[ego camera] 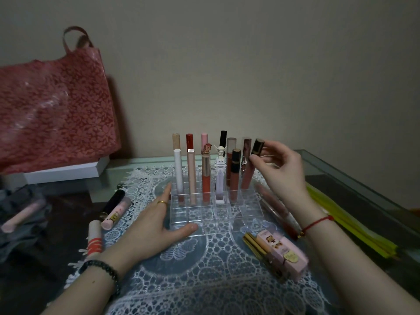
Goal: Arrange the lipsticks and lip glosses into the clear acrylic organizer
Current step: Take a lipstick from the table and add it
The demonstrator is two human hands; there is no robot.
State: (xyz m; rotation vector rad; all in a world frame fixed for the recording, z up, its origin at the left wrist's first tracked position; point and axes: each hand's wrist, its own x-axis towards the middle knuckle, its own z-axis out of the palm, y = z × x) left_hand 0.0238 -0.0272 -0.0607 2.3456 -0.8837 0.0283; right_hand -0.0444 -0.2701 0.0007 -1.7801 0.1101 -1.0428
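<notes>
The clear acrylic organizer (204, 221) stands on a lace mat, its two back rows filled with several upright lip glosses and lipsticks. My left hand (154, 223) lies flat against the organizer's left front corner, fingers spread, holding nothing. My right hand (279, 169) pinches the dark cap of a pinkish lip gloss (250, 169) that stands tilted in the rightmost slot of the second row. Loose lipsticks lie left of the mat: a black one (113, 201), a pink cartoon one (116, 214), a red-striped one (94, 237). A pink boxed lipstick (284, 253) lies front right.
A red floral bag (54, 110) stands on a white box at the back left. Yellow sticks (354, 226) lie along the glass table's right edge. A long clear tube (277, 208) lies right of the organizer. A pale pink tube (22, 217) rests on grey cloth at far left.
</notes>
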